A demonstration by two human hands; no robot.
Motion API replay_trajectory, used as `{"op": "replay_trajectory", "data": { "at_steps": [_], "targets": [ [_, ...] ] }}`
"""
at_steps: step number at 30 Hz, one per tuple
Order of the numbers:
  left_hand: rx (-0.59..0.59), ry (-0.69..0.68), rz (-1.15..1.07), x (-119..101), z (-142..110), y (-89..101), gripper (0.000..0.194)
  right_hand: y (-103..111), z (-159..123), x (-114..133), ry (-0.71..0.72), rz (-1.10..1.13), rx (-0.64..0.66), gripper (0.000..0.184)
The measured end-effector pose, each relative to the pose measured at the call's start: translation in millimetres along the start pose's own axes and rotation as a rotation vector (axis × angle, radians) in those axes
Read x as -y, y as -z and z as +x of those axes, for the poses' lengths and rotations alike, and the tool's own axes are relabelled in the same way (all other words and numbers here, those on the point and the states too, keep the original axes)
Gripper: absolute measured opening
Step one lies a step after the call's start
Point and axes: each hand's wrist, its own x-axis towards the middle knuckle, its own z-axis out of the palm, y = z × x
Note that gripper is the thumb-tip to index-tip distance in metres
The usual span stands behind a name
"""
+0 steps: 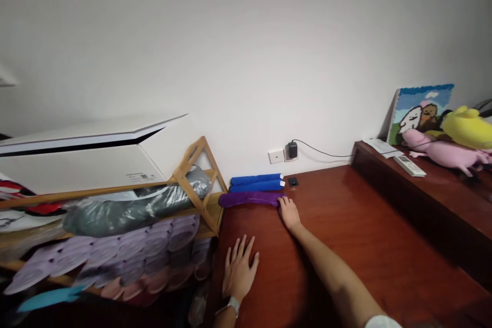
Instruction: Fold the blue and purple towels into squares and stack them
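The purple roll (249, 199) is lying on the tabletop (346, 236) near its far left corner. Its long axis is running from left to right, roughly parallel to the far edge. Its left end is reaching the left edge, beside the wooden rack (210, 218); whether the two are touching, the view is not making clear.

The right hand (288, 211) is the nearer hand. Its fingertips are meeting the right end of the purple roll, so the length of the roll is extending leftward from the grip, across the line of the forearm. Whether these fingers are pinching the fabric or only pressing on it cannot be told.

The left hand (240, 266) is lying palm down, fingers spread and holding nothing, close to the left edge. It is resting on the near side of the purple roll, apart from it, with its fingertips pointing toward the far edge.

Two blue rolls (255, 184) are lying between the purple roll and the far edge, nearly parallel to it. A black insert (293, 182) is sitting just beyond their right ends.
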Motion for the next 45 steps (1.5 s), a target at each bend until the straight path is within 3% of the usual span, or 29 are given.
{"op": "replay_trajectory", "data": {
  "at_steps": [3, 7, 12, 15, 19, 22, 25, 27, 30, 32, 36, 40, 45],
  "targets": [
    [0.014, 0.007, 0.0, -1, 0, 2.5, 0.056, -4, -41, 1, 0.066, 0.006, -0.017, 0.042],
    [0.006, 0.011, -0.001, 0, 2, 1.0, 0.055, -8, -131, -3, 0.133, 0.018, -0.102, 0.029],
    [0.003, 0.024, 0.014, -4, 7, -1.0, 0.055, -2, -249, 5, -0.031, 0.121, -0.116, 0.026],
    [-0.03, 0.019, -0.037, -8, 13, 5.7, 0.054, 18, -286, 18, -0.123, 0.212, -0.041, 0.023],
    [-0.086, -0.012, -0.151, -14, 14, 24.7, 0.05, 52, -287, 30, -0.224, 0.321, 0.064, 0.02],
    [-0.07, -0.051, -0.205, -36, -5, 34.1, 0.05, 67, -272, 28, -0.304, 0.502, 0.152, 0.013],
    [-0.002, -0.134, -0.286, -80, -48, 27.6, 0.052, 66, -261, 22, -0.399, 0.857, 0.322, 0.003],
    [0.034, -0.162, -0.361, -110, -81, 15.7, 0.052, 58, -260, 20, -0.384, 1.078, 0.417, 0.014],
    [-0.066, 0.062, -0.606, -137, -116, 1.6, 0.058, 46, -266, 20, -0.269, 1.278, 0.44, 0.033],
    [-0.044, 0.125, -0.745, -139, -122, 1.8, 0.063, 42, -271, 19, -0.222, 1.327, 0.403, 0.046],
    [0.106, 0.097, -0.92, -131, -115, 17.7, 0.062, 49, -277, 13, -0.178, 1.296, 0.388, 0.06],
    [0.041, 0.058, -0.837, -135, -114, 27.8, 0.066, 61, -281, 11, -0.151, 1.245, 0.358, 0.059],
    [0.012, 0.091, -0.81, -137, -116, 21.8, 0.067, 56, -285, 13, -0.115, 1.262, 0.284, 0.067]
  ]
}}
